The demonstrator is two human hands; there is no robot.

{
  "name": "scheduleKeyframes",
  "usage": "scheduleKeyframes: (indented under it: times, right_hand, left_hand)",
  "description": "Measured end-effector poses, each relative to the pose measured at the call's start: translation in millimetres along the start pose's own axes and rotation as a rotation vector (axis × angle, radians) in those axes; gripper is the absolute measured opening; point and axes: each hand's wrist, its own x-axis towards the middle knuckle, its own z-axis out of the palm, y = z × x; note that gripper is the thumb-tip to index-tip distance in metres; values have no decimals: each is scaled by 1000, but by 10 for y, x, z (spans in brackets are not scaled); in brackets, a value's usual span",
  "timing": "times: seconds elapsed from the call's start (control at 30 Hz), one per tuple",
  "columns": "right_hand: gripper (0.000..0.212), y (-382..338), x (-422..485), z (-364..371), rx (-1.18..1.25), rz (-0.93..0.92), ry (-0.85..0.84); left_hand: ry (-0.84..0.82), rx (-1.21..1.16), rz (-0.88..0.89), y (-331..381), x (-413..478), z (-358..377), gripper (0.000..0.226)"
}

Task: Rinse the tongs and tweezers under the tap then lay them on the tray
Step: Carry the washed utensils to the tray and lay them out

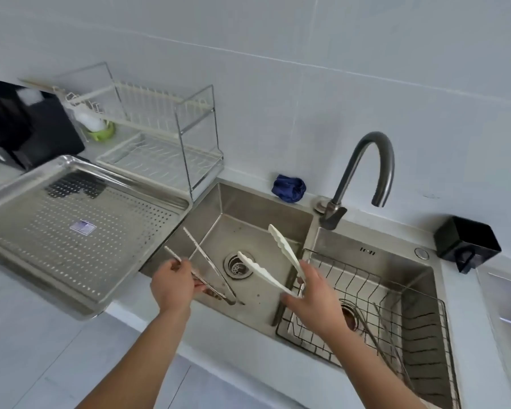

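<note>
Left hand [171,286] has its fingers curled round a pair of long metal tweezers [198,247], gripped near the joined end. The serrated tips are splayed apart and point off toward 11 o'clock. Right hand [313,296] grips the white plastic tongs [283,246] by the hinge end, with the arms sprung wide and also aimed around 11. Both tools hang in the air over the left basin of the steel sink [248,208], well apart from each other, and the drain [238,264] shows in the gap between them.

There's plenty of open room in that basin. The divider wall sits right under the right hand.

At 9 to 10 o'clock from the left hand is the perforated steel tray [124,246] on the tabletop, holding just a small sticker. Its right edge juts slightly over the sink's left rim. The tap [350,175] is at 1 o'clock from the right hand, spout curving over toward the right basin.

That right basin holds a black wire basket [422,329] with a couple of thin metal utensils in it, can't tell what exactly. A blue cloth [288,188] sits on the ledge at 12, a dish rack [160,160] is behind the tray, and there's a black box [466,240] out at 2 o'clock.
</note>
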Motion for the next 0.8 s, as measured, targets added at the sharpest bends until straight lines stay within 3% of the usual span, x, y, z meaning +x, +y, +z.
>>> scheduleKeyframes:
  times: [0.4,0.8]
  right_hand:
    - [66,-1463,48,831,32,-89,38]
    - [72,-2231,650,1415,82,-157,-72]
  left_hand:
    - [72,-90,-9,356,741,-1398,22]
    - [169,-36,-26,439,1535,-1992,23]
